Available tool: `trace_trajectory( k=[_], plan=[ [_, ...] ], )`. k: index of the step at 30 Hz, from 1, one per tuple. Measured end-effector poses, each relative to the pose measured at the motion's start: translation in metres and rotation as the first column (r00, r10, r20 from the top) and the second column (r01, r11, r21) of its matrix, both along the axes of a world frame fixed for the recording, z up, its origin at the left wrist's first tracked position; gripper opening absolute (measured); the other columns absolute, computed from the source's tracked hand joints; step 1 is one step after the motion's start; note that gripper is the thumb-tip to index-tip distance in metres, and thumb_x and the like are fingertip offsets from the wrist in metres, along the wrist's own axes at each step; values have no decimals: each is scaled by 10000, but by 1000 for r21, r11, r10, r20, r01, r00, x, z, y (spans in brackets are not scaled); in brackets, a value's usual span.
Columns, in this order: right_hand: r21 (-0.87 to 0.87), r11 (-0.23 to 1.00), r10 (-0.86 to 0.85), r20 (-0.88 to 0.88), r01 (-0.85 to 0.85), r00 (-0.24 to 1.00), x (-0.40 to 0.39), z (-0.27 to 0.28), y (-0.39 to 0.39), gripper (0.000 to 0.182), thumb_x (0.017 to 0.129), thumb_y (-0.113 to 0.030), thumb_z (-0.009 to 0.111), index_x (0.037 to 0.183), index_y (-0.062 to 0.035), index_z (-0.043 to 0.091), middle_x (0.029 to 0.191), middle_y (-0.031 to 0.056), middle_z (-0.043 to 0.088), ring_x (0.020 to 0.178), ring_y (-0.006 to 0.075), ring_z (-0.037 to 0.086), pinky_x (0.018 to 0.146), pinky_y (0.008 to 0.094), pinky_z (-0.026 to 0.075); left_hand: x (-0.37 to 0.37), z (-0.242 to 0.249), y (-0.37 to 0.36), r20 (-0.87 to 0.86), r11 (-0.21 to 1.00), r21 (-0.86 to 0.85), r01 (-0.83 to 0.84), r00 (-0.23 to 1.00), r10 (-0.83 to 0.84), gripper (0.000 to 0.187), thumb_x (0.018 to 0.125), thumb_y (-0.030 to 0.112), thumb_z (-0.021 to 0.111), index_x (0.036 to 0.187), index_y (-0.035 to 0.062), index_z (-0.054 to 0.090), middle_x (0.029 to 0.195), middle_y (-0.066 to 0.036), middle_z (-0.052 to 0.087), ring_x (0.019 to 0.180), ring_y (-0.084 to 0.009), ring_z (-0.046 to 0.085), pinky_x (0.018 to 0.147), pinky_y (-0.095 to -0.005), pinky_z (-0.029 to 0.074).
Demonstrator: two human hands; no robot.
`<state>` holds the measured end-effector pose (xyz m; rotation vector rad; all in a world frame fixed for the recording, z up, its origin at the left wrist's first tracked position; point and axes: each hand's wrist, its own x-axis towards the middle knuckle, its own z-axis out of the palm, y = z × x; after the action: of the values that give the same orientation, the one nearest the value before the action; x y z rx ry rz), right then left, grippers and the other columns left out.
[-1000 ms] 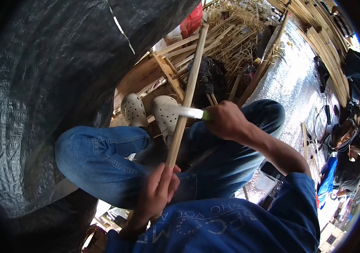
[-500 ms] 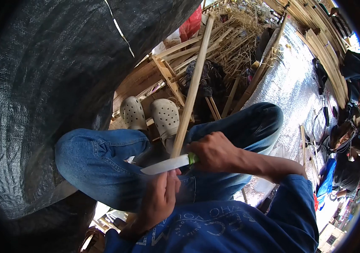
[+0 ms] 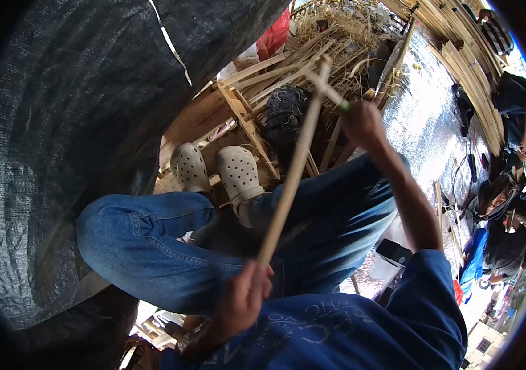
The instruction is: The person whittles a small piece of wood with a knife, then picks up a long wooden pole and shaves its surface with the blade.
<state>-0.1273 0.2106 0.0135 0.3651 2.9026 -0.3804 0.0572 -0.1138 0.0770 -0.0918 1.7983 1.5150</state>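
Note:
A long pale wooden stick (image 3: 295, 166) slants up and away from my lap, its near end wrapped in the fingers of my left hand (image 3: 245, 298). Out towards the stick's far end, my right hand (image 3: 364, 125) grips the green handle of a knife (image 3: 330, 94). The blade, blurred by motion, crosses the stick just short of its tip. Below the stick are my bent legs in blue jeans (image 3: 152, 246) and a pair of beige clogs (image 3: 238, 174).
A black tarp (image 3: 78, 135) hangs along the left. Split wood strips and shavings (image 3: 343, 40) are heaped ahead, beside a wooden frame (image 3: 244, 123). Silvery foil sheeting (image 3: 420, 114) covers the ground at right, with long slats (image 3: 469, 86) beyond. Other people (image 3: 509, 246) sit at the far right.
My right hand has carried the knife from near my left hand out to the stick's far end. My left hand and the stick have dropped slightly nearer my body, the stick's tip shifting right.

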Motion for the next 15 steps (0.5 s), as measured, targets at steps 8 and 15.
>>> trace_trajectory(
  k=[8, 15],
  plan=[
    [-503, 637, 623, -110, -584, 774, 115, 23, -119, 150, 677, -170, 682, 773, -71, 622, 615, 126, 614, 552, 307, 624, 528, 409, 511, -21, -6, 3, -62, 996, 28, -85, 994, 86, 293, 1022, 252, 349, 966, 13, 509, 632, 9, 458, 473, -25, 370, 429, -188, 285],
    [-333, 781, 513, -141, -528, 847, 78, 10, -102, 167, 704, -190, 649, 703, -32, 596, 570, 127, 587, 491, 316, 592, 476, 400, 495, -15, 7, 3, -134, 993, -110, -42, 991, 27, 201, 998, 138, 376, 945, -10, 503, 564, -72, 474, 473, -160, 493, 473, -305, 385]
  ],
)
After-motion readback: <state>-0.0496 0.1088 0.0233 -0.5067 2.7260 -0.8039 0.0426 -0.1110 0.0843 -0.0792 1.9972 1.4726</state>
